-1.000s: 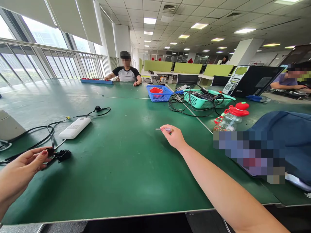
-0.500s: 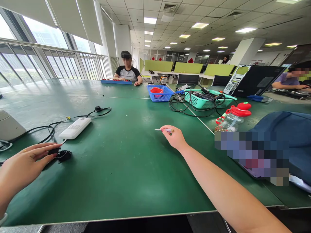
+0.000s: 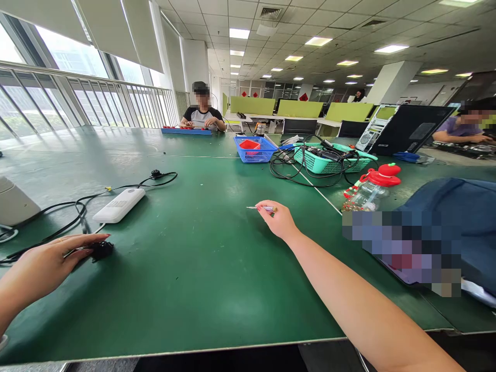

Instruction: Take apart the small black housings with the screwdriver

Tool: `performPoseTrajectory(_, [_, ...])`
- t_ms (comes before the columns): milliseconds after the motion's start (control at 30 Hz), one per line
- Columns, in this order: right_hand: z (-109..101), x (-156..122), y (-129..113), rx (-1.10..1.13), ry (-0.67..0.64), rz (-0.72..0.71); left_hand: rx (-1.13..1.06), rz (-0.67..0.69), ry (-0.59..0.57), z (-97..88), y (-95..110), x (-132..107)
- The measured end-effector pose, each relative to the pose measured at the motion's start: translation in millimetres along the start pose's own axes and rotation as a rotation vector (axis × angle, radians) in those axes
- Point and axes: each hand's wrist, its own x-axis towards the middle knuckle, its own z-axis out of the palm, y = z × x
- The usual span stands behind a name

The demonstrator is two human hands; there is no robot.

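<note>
Left hand (image 3: 46, 258): thumb and fingers clamped on a black object (image 3: 103, 251) at the left, near a white box (image 3: 119, 205).
Railing (image 3: 116, 106): metal, along windows (image 3: 70, 54) under pale blinds (image 3: 108, 31).
Tabletop (image 3: 186, 289): green, glossy, scuffed.
Right hand (image 3: 278, 219): pinching a slim tool (image 3: 251, 207) at the tabletop's middle, tip leftward.
Ceiling (image 3: 294, 26): tiled, light panels (image 3: 318, 42) over yellow-green partitions (image 3: 300, 108).
Bag (image 3: 449, 199): dark blue, right edge.
</note>
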Motion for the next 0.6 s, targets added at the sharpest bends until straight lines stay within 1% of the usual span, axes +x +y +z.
performPoseTrajectory(67, [0,0,1,0.0,0.0,-0.008,0.014,0.03,-0.008,-1.8,2,1])
performPoseTrajectory(167, [0,0,2,-0.006,0.006,-0.026,0.019,0.066,0.016,-1.4,3,3])
performPoseTrajectory(400, [1,1,3,0.0,0.0,-0.015,-0.025,0.152,0.043,8.9,-6,4])
performPoseTrajectory(500, [2,1,2,0.0,-0.001,-0.018,-0.02,0.151,0.036,9.4,-6,3])
performPoseTrajectory(600, [2,1,3,0.001,0.002,-0.032,-0.008,0.131,-0.005,6.7,-5,4])
